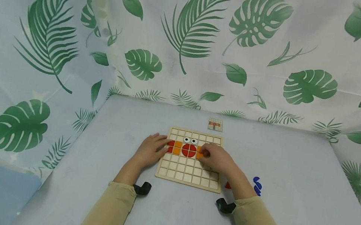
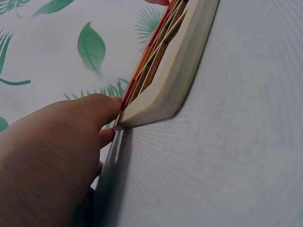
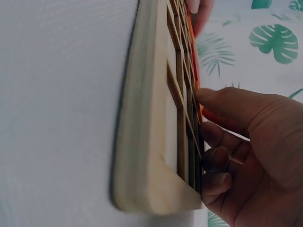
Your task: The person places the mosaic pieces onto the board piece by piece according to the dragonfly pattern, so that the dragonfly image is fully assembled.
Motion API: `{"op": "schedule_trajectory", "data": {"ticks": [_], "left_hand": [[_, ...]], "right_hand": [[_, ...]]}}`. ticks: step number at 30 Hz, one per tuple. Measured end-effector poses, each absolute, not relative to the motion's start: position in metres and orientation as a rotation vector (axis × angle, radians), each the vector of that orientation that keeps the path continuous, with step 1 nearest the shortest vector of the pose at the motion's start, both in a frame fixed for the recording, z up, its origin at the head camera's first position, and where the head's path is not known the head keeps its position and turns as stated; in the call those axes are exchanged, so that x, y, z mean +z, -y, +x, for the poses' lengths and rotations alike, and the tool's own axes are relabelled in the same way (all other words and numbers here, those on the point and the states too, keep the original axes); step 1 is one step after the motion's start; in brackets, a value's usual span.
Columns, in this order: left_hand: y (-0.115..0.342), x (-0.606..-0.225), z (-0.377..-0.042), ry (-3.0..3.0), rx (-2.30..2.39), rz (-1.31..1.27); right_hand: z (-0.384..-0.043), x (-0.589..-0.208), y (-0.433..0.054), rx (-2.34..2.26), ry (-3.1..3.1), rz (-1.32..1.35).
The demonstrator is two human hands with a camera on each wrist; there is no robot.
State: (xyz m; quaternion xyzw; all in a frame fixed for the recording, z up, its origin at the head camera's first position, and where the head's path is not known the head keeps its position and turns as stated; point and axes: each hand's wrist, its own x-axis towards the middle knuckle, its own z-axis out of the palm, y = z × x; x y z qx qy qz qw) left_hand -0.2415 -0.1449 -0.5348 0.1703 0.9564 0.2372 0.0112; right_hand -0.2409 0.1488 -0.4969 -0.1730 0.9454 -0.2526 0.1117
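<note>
A square wooden grid board (image 1: 190,170) lies on the cloth, with orange and red tiles, a red circle (image 1: 189,150) of quarter pieces and two eye tiles (image 1: 190,140) set in its cells. My left hand (image 1: 150,149) rests at the board's left edge, loosely extended fingers touching the rim near a red tile (image 1: 170,146). Over the right part of the board, my right hand (image 1: 217,158) has curled fingers. It pinches a small red piece (image 3: 221,121), mostly hidden by thumb and fingers, beside an orange tile (image 1: 199,154).
A small pattern card (image 1: 215,124) lies behind the board. Several blue curved pieces (image 1: 257,185) are to the right of my right forearm, and a red piece (image 1: 228,185) lies partly hidden beside it. Leaf-printed curtains (image 1: 185,72) stand behind and at the sides.
</note>
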Motion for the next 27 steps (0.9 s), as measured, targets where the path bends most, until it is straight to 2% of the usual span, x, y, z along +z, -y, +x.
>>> {"op": "schedule_trajectory", "data": {"ticks": [15,27], "left_hand": [[0.145,-0.531,-0.240,-2.958,0.747,0.546],[0.145,-0.533,-0.241,-2.953,0.741,0.532]], "right_hand": [[-0.219,-0.471,-0.201,-0.736,-2.767,-0.445],[-0.184,-0.476,-0.242,-0.729,-2.732,-0.479]]}}
